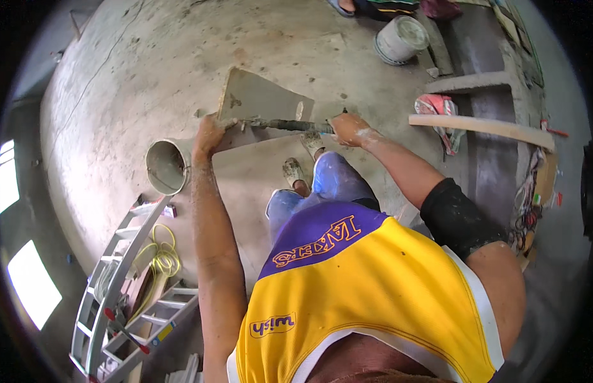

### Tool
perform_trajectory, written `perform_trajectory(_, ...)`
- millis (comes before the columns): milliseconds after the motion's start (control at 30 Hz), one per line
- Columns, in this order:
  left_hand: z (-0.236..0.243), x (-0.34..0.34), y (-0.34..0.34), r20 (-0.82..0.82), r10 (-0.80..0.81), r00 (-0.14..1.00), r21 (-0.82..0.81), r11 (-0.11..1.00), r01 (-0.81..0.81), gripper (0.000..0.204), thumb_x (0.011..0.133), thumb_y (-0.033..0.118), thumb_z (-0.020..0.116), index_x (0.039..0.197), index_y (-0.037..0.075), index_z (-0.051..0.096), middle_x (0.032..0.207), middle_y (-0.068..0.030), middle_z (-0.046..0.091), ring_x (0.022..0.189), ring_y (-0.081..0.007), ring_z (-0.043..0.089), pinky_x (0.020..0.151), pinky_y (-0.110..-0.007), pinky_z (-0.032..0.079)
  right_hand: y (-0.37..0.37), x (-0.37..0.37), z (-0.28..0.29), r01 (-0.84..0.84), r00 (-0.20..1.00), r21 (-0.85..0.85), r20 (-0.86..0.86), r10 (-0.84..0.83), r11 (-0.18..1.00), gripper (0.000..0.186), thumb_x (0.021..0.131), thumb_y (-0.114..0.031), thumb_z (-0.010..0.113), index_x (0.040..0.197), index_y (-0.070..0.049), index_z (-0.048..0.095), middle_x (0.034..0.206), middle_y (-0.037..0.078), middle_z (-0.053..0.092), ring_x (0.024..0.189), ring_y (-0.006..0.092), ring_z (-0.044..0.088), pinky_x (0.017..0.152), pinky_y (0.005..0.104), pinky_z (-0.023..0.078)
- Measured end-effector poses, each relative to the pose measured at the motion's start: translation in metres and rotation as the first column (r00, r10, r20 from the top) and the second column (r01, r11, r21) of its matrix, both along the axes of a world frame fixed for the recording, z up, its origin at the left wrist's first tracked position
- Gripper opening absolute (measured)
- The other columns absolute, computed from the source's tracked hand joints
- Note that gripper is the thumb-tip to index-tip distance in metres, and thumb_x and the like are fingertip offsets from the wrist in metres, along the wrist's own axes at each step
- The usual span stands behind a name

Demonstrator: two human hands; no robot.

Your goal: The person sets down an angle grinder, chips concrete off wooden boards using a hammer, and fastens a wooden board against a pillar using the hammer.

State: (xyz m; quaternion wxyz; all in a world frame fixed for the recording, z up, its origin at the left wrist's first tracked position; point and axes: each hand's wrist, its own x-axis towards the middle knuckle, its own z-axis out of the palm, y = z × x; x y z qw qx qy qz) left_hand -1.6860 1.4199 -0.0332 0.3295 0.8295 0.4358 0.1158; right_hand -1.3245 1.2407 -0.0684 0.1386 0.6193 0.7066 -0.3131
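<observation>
A person's left hand [209, 135] and right hand [352, 130], fingers closed round a dark bar [287, 124] above the concrete floor [175, 76], well in from its edges, seem to be steadying it; I'd judge moving it needs both together.

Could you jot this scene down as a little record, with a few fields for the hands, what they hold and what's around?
Left hand: closed on one end of a dark bar
Right hand: closed on the bar's other end
Beside the bar: pale flat panel; whether they are joined is unclear
Left of the panel: pale bucket, mouth visible
Lower left: metal ladder, coiled yellow cord
Upper right: another bucket
Right side: long pale plank, red-and-white bag
</observation>
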Motion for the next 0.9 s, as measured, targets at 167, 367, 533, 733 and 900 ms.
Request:
perform_trajectory(167,-0.067,-0.037,0.057,-0.325,-0.244,0.914,0.121,0.947,0.296,0.034,0.091,0.036,0.062,0.097,0.004,0.071,0.085,-0.0195,0.069,0.081,-0.0361,0.065,0.072,-0.044,0.05,0.028,0.003,-0.021,0.096,0.989,0.076,-0.117,-0.087,0.992,0.03,0.084,-0.03,0.065,0.097,-0.003,0.064,0.092,0.02,0.069,0.09,0.041,0.066,0.08,0.0508,0.051)
perform_trajectory(367,-0.043,0.041,0.075,-0.22,0.111,0.969,-0.034,0.992,-0.121,0.025,0.089,0.023,0.056,0.093,0.001,0.068,0.085,-0.025,0.066,0.083,-0.0418,0.065,0.071,-0.05,0.052,0.058,0.057,-0.013,-0.02,1.0,-0.015,0.012,0.02,1.0,0.028,0.085,-0.028,0.065,0.098,-0.003,0.064,0.092,0.021,0.068,0.09,0.0408,0.066,0.08,0.0515,0.051)
perform_trajectory(533,-0.022,0.07,0.096,-0.275,-0.216,0.937,0.028,0.972,0.232,0.026,0.084,0.027,0.063,0.096,0.004,0.069,0.087,-0.0252,0.066,0.084,-0.0419,0.064,0.074,-0.048,0.052,0.051,0.082,0.027,0.075,0.997,-0.023,-0.001,-0.075,0.997,0.028,0.085,-0.027,0.065,0.098,-0.002,0.062,0.091,0.021,0.068,0.09,0.0415,0.066,0.08,0.0516,0.051)
perform_trajectory(733,-0.032,0.082,0.127,-0.254,-0.361,0.898,0.064,0.92,0.388,0.027,0.077,0.024,0.069,0.096,0.005,0.069,0.087,-0.0237,0.067,0.08,-0.0398,0.066,0.072,-0.045,0.053,0.05,0.078,-0.038,0.151,0.987,0.056,-0.058,-0.148,0.987,0.03,0.082,-0.028,0.066,0.1,-0.003,0.062,0.089,0.02,0.068,0.088,0.0392,0.066,0.077,0.0503,0.051)
perform_trajectory(900,-0.037,0.115,0.119,-0.109,0.01,0.994,-0.307,0.951,-0.044,0.026,0.077,0.019,0.064,0.097,0.002,0.071,0.088,-0.0251,0.068,0.081,-0.0424,0.066,0.075,-0.048,0.053,0.059,0.116,-0.065,0.181,0.98,0.071,-0.101,-0.173,0.981,0.028,0.081,-0.027,0.066,0.096,-0.003,0.063,0.084,0.019,0.068,0.083,0.0382,0.066,0.075,0.0487,0.052)
